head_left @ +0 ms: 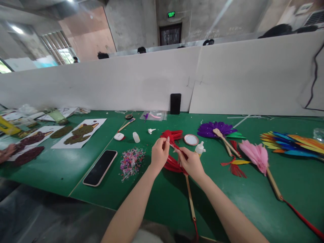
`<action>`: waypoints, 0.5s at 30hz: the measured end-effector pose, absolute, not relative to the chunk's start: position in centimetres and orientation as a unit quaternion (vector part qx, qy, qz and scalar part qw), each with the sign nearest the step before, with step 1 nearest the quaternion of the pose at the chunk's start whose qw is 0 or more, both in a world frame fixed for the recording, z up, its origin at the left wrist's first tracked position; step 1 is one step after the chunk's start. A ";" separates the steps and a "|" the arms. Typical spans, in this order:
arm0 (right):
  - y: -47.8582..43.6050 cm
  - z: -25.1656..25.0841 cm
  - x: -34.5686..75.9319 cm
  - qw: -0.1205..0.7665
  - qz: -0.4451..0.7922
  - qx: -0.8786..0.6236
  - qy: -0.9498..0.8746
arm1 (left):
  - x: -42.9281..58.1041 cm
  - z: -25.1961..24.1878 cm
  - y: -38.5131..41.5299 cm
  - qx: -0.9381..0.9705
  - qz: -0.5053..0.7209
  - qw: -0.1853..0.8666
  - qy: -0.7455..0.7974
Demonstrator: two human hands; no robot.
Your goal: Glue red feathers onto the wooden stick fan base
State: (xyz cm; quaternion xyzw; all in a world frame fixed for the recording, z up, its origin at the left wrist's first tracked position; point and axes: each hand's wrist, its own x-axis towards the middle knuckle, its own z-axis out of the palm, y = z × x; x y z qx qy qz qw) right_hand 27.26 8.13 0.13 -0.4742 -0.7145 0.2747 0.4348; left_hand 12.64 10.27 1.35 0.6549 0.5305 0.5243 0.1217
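Note:
My left hand (160,152) is closed in a pinch, fingertips up, on a red feather. My right hand (191,162) pinches the same feather close by; a thin pale strip shows between the two hands. Under them lies a fan of red feathers (171,164) on a wooden handle (190,197) with a red cord at its end. More loose red feathers (177,135) lie just beyond my fingers. A white glue bottle (199,148) stands beyond my right hand, beside a round lid (191,139). My fingers partly hide the held feather.
Left of my hands are multicoloured bits (132,162), a phone (100,168), a small white bottle (136,137) and a brush (126,124). Purple (215,130), pink (254,153) and multicoloured feather pieces (293,143) lie right. Another person's hand (7,152) is far left. A white partition (126,86) stands behind.

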 end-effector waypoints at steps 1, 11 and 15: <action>8.1 0.1 27.2 0.437 0.277 -0.473 -0.714 | 12.6 1.2 10.3 0.662 0.521 0.096 0.530; 7.9 0.6 27.2 0.448 0.299 -0.464 -0.703 | 10.6 1.2 11.3 0.603 0.546 -0.038 0.581; 7.9 0.9 27.3 0.466 0.328 -0.461 -0.681 | 9.2 2.0 11.8 0.561 0.567 0.014 0.603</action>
